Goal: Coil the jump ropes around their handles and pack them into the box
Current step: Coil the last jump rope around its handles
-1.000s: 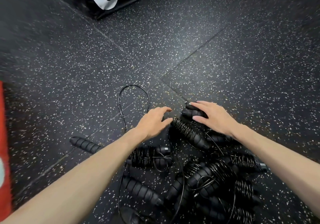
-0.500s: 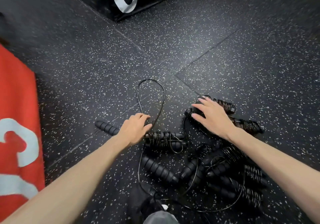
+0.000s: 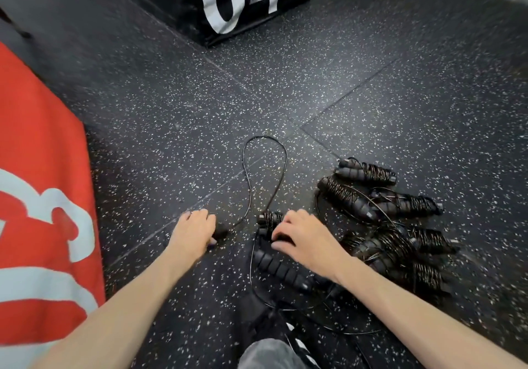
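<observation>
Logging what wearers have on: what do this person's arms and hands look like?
Both forearms are bare, no sleeves in view. The left hand and right hand wear no gloves, rings or watch that I can see. Fingernails look plain.

White "04" stands on the black box (image 3: 228, 2); red block's marking unreadable.

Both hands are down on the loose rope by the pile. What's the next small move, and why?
Probably lift both hands and bring the two handles together. The left hand grips one black ribbed foam handle, the right hand rests on a partly wound handle, and the thin black cable between them lies in an uncoiled loop on the speckled floor, unlike the wound ropes beside it.
</observation>
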